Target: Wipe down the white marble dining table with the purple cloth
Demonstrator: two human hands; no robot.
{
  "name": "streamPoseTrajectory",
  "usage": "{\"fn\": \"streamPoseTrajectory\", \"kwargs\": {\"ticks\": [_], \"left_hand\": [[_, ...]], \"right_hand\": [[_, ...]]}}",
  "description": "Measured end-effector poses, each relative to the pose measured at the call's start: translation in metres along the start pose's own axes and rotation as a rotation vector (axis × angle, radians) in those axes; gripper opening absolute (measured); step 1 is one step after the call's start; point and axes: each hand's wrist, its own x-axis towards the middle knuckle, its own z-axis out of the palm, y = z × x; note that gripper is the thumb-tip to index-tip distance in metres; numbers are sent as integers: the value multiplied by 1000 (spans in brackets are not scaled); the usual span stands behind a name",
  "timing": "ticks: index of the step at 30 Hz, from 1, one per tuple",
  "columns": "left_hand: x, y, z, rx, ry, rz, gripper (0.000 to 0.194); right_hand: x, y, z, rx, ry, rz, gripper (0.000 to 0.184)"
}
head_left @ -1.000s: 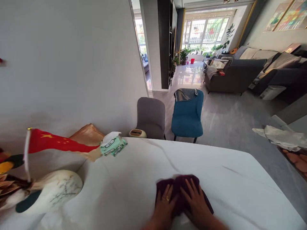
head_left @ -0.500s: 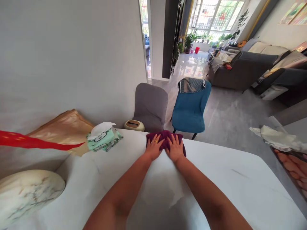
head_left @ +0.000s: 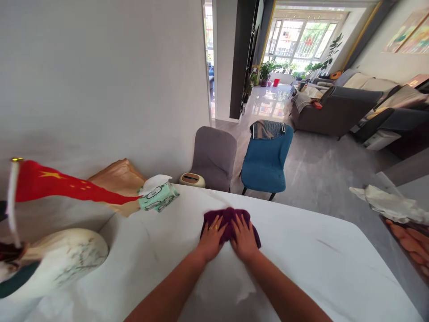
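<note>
- The cloth (head_left: 229,216) is lying on the table (head_left: 301,250), just inside its far edge, with bare surface extending rightward.
- The left hand (head_left: 212,237) and right hand (head_left: 243,238) are pressing it flat, fingers spread, both arms reaching forward.
- The tissue pack (head_left: 158,196) is sitting left, near the far edge.
- Chairs (head_left: 214,154) are standing beyond.

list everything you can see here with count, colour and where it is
cloth: one, dark purple, under both hands on the table
table: one, white with grey veining, in front
tissue pack: one, green and white, table's far left
vase: one, cream with branch pattern, left
flag: one, red with yellow stars, above vase
chairs: two, grey and blue, beyond table
sofas: grey, count unclear, back right
left hand: one, on cloth
right hand: one, on cloth
</note>
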Motion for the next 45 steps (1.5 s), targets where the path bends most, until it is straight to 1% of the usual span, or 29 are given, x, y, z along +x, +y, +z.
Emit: {"fn": "streamPoseTrajectory", "kwargs": {"ticks": [2, 4, 5, 6, 8, 9, 10, 11, 12, 14, 15, 16, 18, 19, 21, 24, 27, 32, 35, 37, 40, 42, 44, 45], "left_hand": [[-49, -1, 27, -19, -8, 26, 81], [-98, -3, 61, 7, 11, 63, 79], [-121, -5, 80, 54, 68, 89, 76], [-142, -6, 98, 129, 175, 119, 69], [-177, -8, 128, 308, 441, 217, 54], [-190, -9, 138, 369, 532, 243, 52], [-198, -10, 145, 417, 599, 266, 51], [-203, -10, 147, 447, 631, 280, 51], [-204, -11, 146, 461, 634, 285, 49], [-195, -14, 133, 445, 582, 274, 44], [-186, -16, 123, 414, 530, 252, 46], [-174, -18, 112, 368, 468, 221, 52], [-143, -25, 86, 234, 306, 140, 67], [-125, -30, 72, 168, 234, 99, 71], [-90, -40, 44, 78, 133, 38, 70], [-40, -57, 9, 18, 67, 11, 72], [0, -76, -13, 6, 83, 3, 68], [53, -106, -31, -19, 189, -23, 61], [75, -119, -38, -2, 200, -45, 61], [86, -125, -41, -4, 207, -58, 61], [96, -129, -42, -30, 227, -85, 60], [95, -128, -41, -44, 233, -102, 60], [86, -126, -40, -60, 226, -111, 58], [77, -125, -39, -67, 221, -113, 57]], "right_hand": [[-45, -16, 15, 23, -5, -52, 74], [-91, -32, 36, 43, -4, -97, 82], [-113, -39, 50, 47, -3, -129, 85], [-133, -46, 64, 45, -1, -160, 86], [-166, -56, 94, 23, 13, -185, 77], [-177, -60, 106, 9, 21, -173, 71], [-185, -62, 115, -2, 25, -155, 66], [-188, -64, 120, -5, 22, -146, 63], [-187, -64, 120, 3, 7, -152, 61], [-172, -63, 108, 46, -48, -207, 64], [-159, -62, 96, 70, -77, -219, 69], [-143, -61, 84, 91, -102, -214, 75], [-105, -60, 58, 111, -121, -154, 82], [-84, -59, 47, 111, -118, -125, 81], [-42, -58, 31, 96, -107, -86, 77], [13, -54, 20, 68, -85, -49, 72], [59, -49, 15, 42, -65, -17, 70], [124, -43, 10, -4, -60, 41, 73], [153, -41, 9, -12, -49, 69, 73], [167, -39, 8, -8, -43, 81, 72], [177, -37, 5, 0, -42, 92, 72], [175, -39, 4, 0, -45, 84, 70], [167, -45, 3, -7, -55, 52, 68], [161, -49, 4, -11, -58, 24, 66]]}}
